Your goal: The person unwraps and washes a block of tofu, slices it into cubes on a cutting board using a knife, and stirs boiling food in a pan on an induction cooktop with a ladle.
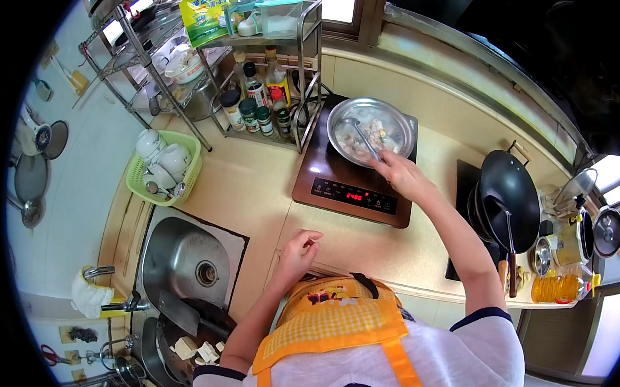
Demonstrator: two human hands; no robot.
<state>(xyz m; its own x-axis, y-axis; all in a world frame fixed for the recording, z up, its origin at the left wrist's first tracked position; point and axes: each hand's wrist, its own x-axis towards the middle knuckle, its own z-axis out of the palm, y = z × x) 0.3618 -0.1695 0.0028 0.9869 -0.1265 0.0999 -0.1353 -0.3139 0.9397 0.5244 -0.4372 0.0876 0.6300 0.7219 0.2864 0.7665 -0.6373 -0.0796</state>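
My right hand is closed round the handle of a metal ladle. The ladle's head dips into a steel pot of cloudy liquid holding pale and brownish chunks. Under the pot is a brown induction cooker with a lit red display reading 2400. My left hand hangs near the counter's front edge, fingers curled together, and nothing shows in it.
Left of the cooker stands a metal rack with seasoning bottles. A green basket of bowls sits by the sink. Below it lie a cleaver and tofu blocks. On the right are a black wok and an oil bottle.
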